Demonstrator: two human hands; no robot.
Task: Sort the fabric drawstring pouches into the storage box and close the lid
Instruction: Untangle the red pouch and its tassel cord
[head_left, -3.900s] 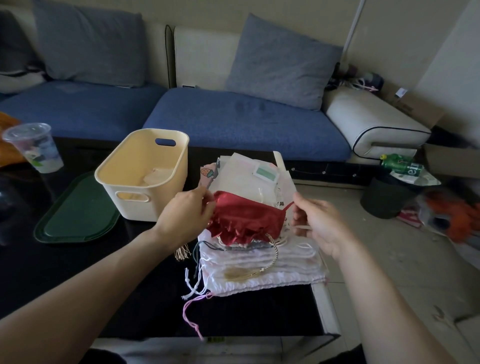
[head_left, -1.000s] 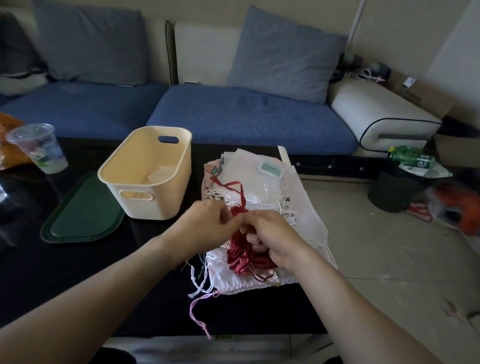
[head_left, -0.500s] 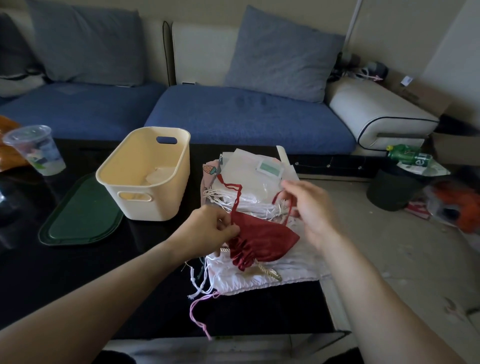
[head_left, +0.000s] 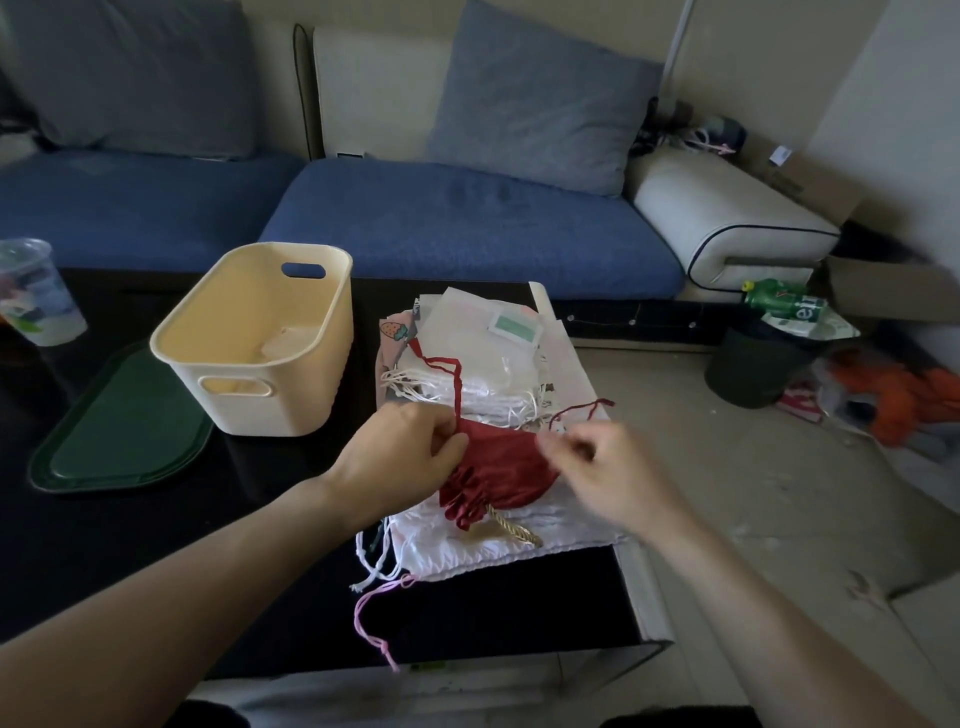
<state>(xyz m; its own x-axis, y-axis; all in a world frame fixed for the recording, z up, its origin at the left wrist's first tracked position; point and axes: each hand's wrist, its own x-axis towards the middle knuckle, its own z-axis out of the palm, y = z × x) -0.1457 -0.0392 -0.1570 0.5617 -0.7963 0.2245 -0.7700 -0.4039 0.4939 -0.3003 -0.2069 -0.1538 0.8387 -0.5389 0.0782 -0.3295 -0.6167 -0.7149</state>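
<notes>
Head view: I see both hands working a red pouch (head_left: 501, 470) over the pile of pouches (head_left: 483, 374) on the dark worktop (head_left: 156, 545).

From the head camera, my left hand (head_left: 400, 457) has its grip pinched on the red pouch's upper left corner, where one red drawstring (head_left: 445, 371) loops up over the white pouches. My right hand (head_left: 608, 478) is blurred with fingers curled at the pouch's right edge near the other red cord (head_left: 582, 408); I cannot tell if that grip holds anything. The cream storage box (head_left: 260, 338) stands open, just left of the pile, with the green lid (head_left: 124, 431) lying flat beside it. A plastic cup (head_left: 36, 291) sits at far left.
</notes>
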